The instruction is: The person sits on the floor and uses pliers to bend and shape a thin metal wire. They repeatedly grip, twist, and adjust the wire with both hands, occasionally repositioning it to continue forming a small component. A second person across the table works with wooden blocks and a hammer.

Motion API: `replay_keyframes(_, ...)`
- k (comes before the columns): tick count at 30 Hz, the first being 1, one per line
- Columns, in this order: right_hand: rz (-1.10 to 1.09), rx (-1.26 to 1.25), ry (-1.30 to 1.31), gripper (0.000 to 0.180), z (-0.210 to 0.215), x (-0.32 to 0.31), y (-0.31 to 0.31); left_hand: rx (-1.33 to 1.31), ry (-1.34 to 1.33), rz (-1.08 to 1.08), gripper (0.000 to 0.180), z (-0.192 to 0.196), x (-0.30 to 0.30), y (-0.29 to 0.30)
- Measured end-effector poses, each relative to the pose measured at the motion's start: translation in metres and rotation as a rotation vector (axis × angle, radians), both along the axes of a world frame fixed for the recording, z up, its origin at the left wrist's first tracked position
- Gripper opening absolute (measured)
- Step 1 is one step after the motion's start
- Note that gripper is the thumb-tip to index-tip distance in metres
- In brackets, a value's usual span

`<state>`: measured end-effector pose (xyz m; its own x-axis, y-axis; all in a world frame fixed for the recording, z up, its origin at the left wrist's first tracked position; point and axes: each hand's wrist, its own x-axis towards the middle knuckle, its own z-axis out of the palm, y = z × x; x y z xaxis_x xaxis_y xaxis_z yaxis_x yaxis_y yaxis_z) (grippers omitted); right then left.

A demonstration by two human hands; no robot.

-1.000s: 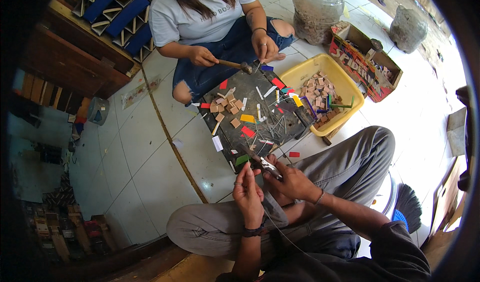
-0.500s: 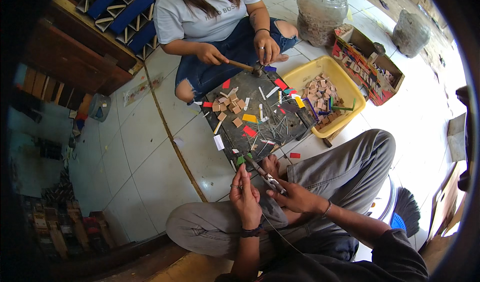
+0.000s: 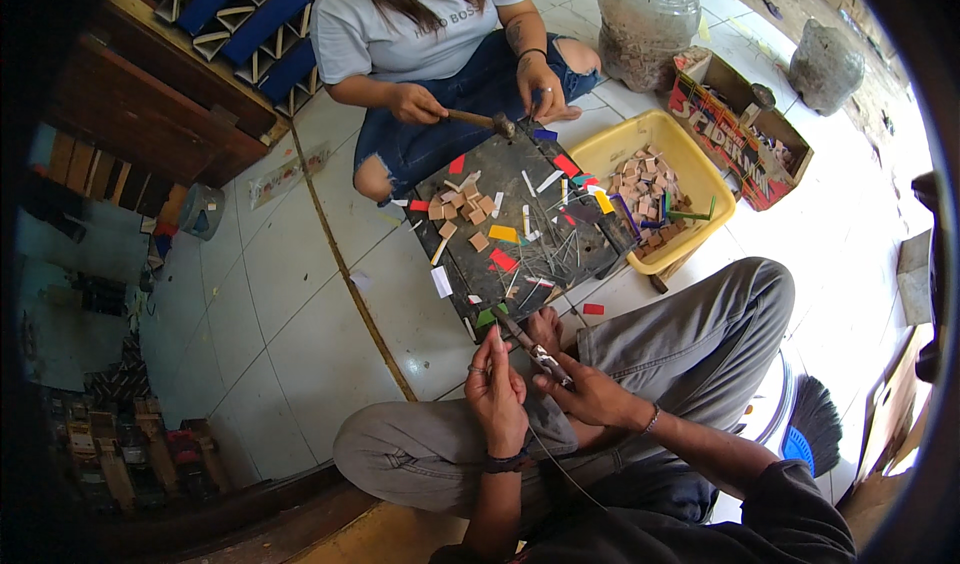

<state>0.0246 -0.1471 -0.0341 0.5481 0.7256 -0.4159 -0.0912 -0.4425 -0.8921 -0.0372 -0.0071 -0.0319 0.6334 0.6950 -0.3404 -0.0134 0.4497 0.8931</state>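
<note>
Wire (image 3: pixel 548 454) is pinched by the left hand (image 3: pixel 497 396) beside the tabletop's (image 3: pixel 463 265) near corner, seemingly steadied for a pliers-like tool (image 3: pixel 524 339) grasped by the right hand (image 3: pixel 598 396).

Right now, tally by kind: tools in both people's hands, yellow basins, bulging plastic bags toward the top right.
Hammer: 1
Pliers-like tool: 1
Yellow basin: 1
Bulging plastic bags: 2
Total: 5
</note>
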Motion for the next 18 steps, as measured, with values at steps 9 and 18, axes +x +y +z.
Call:
replay_keyframes(9,-0.175,0.014,-0.099,0.055,0.009,0.012,0.006,-0.171,-0.04,-0.184,0.037,0.016,-0.003,-0.001)
replay_keyframes(18,-0.074,0.078,0.245,0.06,0.032,0.033,0.003,-0.17,-0.066,-0.164,0.037,0.017,0.0,0.007)
